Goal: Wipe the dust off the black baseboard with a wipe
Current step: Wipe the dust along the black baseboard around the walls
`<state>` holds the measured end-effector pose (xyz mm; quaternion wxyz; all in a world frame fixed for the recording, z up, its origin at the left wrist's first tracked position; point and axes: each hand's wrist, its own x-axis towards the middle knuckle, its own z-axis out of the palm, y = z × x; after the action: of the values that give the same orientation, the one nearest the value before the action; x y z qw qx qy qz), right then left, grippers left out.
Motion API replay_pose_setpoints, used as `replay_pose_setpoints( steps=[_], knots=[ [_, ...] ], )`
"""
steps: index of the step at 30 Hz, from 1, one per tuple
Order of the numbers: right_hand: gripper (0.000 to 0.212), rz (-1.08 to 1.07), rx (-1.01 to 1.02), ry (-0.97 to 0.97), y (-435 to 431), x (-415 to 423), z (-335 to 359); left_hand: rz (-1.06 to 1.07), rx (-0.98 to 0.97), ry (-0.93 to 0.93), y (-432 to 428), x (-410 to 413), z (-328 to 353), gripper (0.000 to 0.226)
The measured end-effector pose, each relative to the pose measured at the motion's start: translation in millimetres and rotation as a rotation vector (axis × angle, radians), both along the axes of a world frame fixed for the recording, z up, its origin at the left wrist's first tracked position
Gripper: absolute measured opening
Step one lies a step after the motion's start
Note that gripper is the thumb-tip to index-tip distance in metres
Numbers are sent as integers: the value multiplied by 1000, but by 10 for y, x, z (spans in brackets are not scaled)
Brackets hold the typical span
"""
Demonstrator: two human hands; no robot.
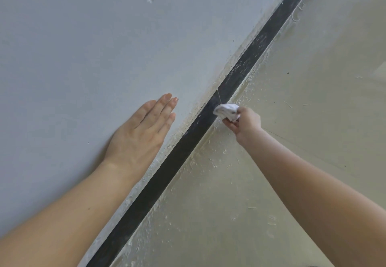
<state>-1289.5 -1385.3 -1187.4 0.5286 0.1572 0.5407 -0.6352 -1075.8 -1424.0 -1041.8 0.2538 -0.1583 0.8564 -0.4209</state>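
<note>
Wiping: my right hand (245, 123) pinches the bunched white wipe (227, 111) against the black baseboard (181, 149), which runs diagonally where wall (83, 47) meets floor (292, 120). Left hand (142, 133): flat, fingers straight, pressed on the wall, likely as a brace. Baseboard beyond the wipe: dusty, speckled.

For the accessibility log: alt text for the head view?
A right hand holds a crumpled white wipe against a dusty black baseboard. The left hand rests flat on the grey wall beside it; white specks litter the pale floor.
</note>
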Motion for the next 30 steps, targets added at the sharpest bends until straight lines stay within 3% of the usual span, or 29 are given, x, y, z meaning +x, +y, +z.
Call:
replay_pose_setpoints(
  steps=[1, 3, 6, 8, 11, 19, 26, 28, 30],
  knots=[
    [25, -9, 14, -31, 56, 29, 29, -6, 10, 7, 6, 15, -10, 71],
    [11, 208, 97, 20, 167, 204, 85, 3, 7, -16, 17, 3, 11, 71],
    [15, 630, 30, -57, 275, 596, 170, 17, -9, -11, 14, -25, 38, 71],
    [28, 733, -76, -222, 268, 780, 230, 35, -13, -25, 23, -37, 59, 72],
    [28, 669, -163, -294, 172, 798, 350, 5, -22, -26, 15, -29, 54, 72],
    [31, 451, -128, -98, -108, 147, 558, -3, -14, -34, 0, -7, 26, 74],
    [27, -102, -89, -46, -48, -257, 440, 0, 18, -89, -42, -70, 28, 73],
    [26, -33, -27, -54, 60, -151, 339, -5, 42, -90, -76, -164, 12, 70],
    [21, 199, 53, -75, 151, 81, 211, -33, 54, -84, -134, -316, -13, 67]
  ],
)
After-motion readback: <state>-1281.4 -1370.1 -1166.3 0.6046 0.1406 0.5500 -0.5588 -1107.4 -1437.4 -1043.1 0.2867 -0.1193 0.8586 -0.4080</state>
